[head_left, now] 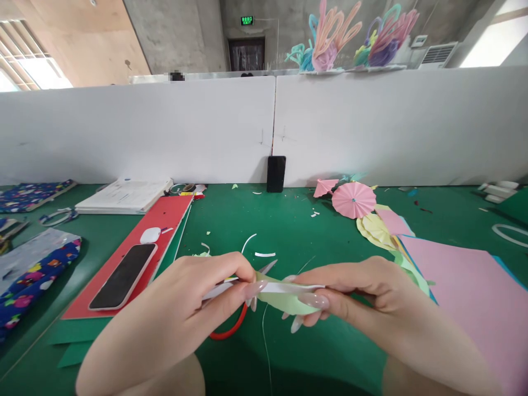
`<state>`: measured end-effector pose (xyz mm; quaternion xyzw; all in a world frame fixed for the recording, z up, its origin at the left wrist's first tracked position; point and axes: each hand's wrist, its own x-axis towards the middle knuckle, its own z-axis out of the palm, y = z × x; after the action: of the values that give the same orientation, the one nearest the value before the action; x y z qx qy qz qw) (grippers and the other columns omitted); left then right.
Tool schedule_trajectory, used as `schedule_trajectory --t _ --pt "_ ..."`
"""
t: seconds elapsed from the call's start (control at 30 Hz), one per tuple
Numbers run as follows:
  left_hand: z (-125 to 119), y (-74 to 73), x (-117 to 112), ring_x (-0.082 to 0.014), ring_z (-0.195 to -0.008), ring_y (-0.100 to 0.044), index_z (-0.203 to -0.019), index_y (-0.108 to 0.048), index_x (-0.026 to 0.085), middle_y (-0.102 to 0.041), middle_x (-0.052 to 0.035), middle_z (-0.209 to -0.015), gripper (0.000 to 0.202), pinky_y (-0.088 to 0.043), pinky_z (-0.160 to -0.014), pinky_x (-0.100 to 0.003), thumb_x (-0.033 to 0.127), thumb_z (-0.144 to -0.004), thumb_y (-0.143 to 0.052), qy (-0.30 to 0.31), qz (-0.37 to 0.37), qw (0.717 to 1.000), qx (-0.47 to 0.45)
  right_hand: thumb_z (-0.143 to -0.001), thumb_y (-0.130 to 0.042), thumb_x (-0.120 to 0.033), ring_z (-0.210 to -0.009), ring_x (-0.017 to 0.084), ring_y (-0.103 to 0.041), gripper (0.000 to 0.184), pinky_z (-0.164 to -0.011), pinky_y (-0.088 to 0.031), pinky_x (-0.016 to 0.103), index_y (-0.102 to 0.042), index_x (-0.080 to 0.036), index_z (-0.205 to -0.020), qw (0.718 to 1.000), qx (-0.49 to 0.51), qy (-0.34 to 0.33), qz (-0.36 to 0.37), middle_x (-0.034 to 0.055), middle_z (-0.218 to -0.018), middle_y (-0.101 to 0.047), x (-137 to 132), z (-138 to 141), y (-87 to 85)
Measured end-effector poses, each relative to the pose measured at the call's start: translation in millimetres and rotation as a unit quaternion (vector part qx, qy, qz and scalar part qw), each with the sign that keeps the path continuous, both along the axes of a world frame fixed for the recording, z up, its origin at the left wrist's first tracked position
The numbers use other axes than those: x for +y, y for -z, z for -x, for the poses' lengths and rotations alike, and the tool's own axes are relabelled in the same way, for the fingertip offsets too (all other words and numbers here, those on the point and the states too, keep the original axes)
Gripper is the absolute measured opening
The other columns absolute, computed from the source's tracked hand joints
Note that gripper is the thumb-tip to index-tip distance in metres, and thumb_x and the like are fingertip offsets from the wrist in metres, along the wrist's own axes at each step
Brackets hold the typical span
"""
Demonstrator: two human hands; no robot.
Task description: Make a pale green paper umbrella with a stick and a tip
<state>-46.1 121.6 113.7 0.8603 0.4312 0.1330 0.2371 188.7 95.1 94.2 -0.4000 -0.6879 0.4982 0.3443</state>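
Between my two hands, above the green table, is a light green paper piece (284, 302) with a white strip (284, 287) along its upper edge. My left hand (214, 291) pinches the left end between thumb and fingers. The right end is pinched by my right hand (346, 291), thumb in front. Whether the strip is stuck to the green paper, I cannot tell. Behind and below my left hand lie scissors with a red handle (233, 330), partly hidden by the fingers. A thin pale wire (266, 341) runs down the table below the paper.
At left, a phone (124, 278) and a white earbud case (150, 235) lie on red card (165, 214). A black phone (276, 174) leans on the white partition (165, 132). At right are a pink pleated paper disc (353, 200), yellow pleated paper (375, 231) and pink sheets (457, 275).
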Motion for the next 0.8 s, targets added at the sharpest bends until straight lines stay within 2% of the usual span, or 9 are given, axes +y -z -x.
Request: schedule_trajectory --t 0.33,0.53,0.8 --pt "3.3 -0.2 -3.7 -0.011 -0.065 -0.062 -0.089 -0.063 0.025 -0.067 0.0034 -0.078 0.022 -0.046 -0.052 -0.017 0.033 -0.093 -0.043 -0.009 -0.005 1.0 -0.012 -0.089 -0.059 -0.026 -0.073 0.012 -0.07 0.021 -0.068 -0.055 0.016 -0.073 -0.031 -0.102 1.0 0.01 0.016 -0.021 -0.0021 -0.084 -0.075 -2.2 4.1 -0.6" --pt "5.2 0.1 -3.7 -0.0114 -0.069 -0.064 -0.089 -0.063 0.026 -0.069 0.0032 -0.082 0.02 -0.048 -0.055 -0.016 0.032 -0.092 -0.045 -0.008 -0.01 1.0 -0.01 -0.09 -0.056 -0.025 -0.072 0.01 -0.069 0.023 -0.068 -0.052 0.014 -0.071 -0.033 -0.105 0.998 -0.014 -0.013 -0.055 -0.0044 -0.081 -0.075 -2.7 1.3 1.1" --pt "5.4 -0.8 -6.0 -0.0129 -0.072 -0.065 -0.092 -0.064 0.027 -0.07 0.0029 -0.086 0.018 -0.049 -0.054 -0.017 0.031 -0.091 -0.047 -0.011 -0.009 1.0 -0.008 -0.091 -0.052 -0.019 -0.072 0.011 -0.069 0.022 -0.067 -0.053 0.016 -0.073 -0.027 -0.097 0.996 -0.049 0.007 -0.068 -0.0033 -0.081 -0.075 -5.8 1.1 -2.2"
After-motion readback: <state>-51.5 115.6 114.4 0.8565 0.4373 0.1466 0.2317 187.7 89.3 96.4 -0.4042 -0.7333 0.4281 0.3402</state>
